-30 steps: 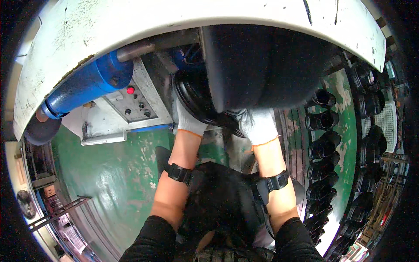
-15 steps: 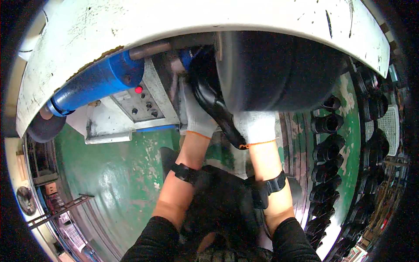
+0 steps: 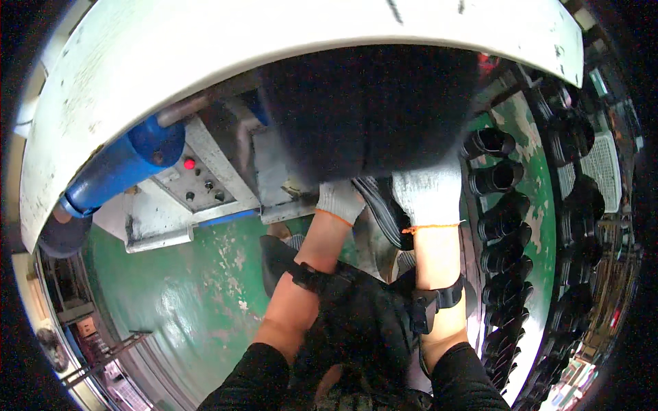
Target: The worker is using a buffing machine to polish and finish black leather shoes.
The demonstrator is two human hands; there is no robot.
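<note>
Between my two hands is a black shoe (image 3: 384,214), its ridged sole edge facing partly up and one end pointing down toward me. My left hand (image 3: 342,197), in a white knit glove with an orange cuff edge, grips it from the left. My right hand (image 3: 428,194), gloved the same way, holds it on the right. Above them a broad dark buffing wheel (image 3: 370,116), blurred, hides the fingers of both hands and the upper part of the shoe. I cannot see whether shoe and wheel touch.
A white machine hood (image 3: 295,41) arches over the wheel. To the left are a blue cylinder (image 3: 123,168) and a control panel (image 3: 205,179) with a red button. Black shoes (image 3: 504,216) stand in rows on racks at right, near a white basket (image 3: 602,171).
Both hands have moved right with the shoe, which has turned so its sole edge shows. The wheel now covers more of the shoe and gloves. The view has shifted.
</note>
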